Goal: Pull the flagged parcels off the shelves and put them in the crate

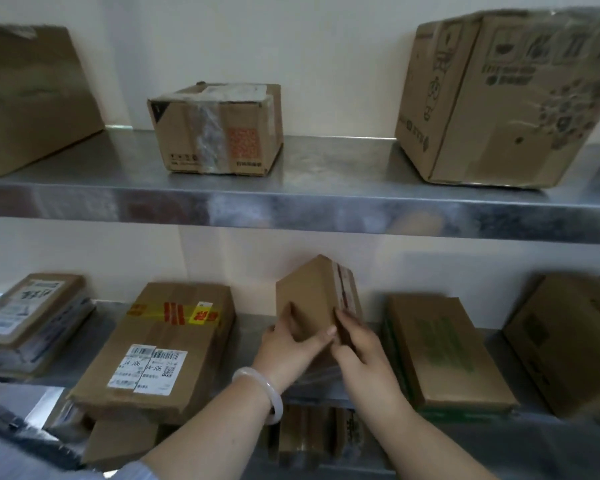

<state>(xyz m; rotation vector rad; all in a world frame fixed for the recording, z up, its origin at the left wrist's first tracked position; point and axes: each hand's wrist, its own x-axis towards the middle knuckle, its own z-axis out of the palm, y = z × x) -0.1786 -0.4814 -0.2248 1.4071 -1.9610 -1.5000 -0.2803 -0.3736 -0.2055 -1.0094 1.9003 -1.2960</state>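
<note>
A small brown cardboard parcel (312, 292) stands tilted on end in the middle of the lower steel shelf (253, 327). My left hand (288, 344), with a pale bangle on its wrist, grips the parcel's front face and lower left edge. My right hand (357, 344) grips its taped right side. To the left lies a flat parcel (167, 344) with yellow and red tape and white barcode labels. No crate is in view.
The lower shelf also holds a stack of flat packets (32, 320) at far left, a green-printed box (444, 348) and a plain box (568, 341) at right. Three boxes stand on the upper shelf (326, 202): left (32, 95), middle (219, 129), right (506, 98). More parcels (312, 434) lie below.
</note>
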